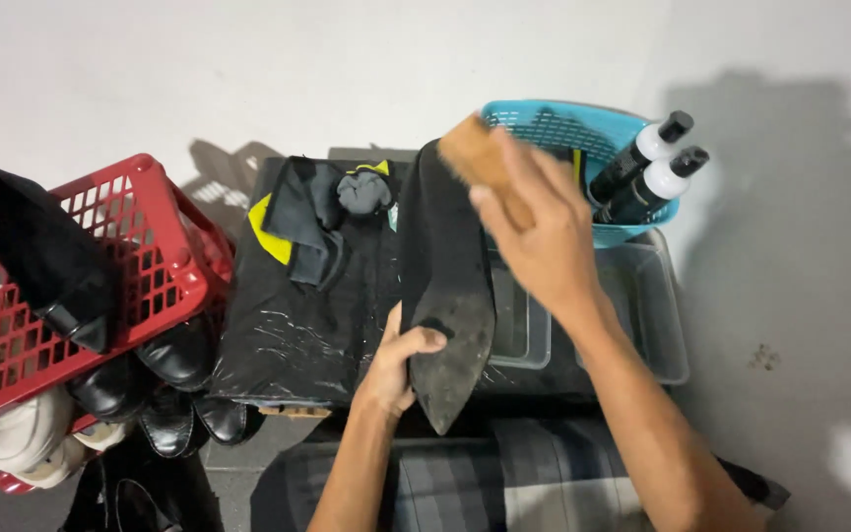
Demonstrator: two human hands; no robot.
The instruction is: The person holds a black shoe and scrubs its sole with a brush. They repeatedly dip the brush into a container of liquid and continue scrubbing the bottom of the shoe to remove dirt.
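Gripping a black shoe (pixel 445 286) sole-up, the left hand (pixel 391 369) – right hand (pixel 534 232) fingers clenched on a wooden brush (pixel 475 158)

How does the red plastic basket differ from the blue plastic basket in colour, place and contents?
The red plastic basket stands at the left and holds a black boot; the blue plastic basket stands at the upper right and holds two black bottles with white collars. The red one shows more fully; the right hand partly hides the blue. Both have lattice walls.
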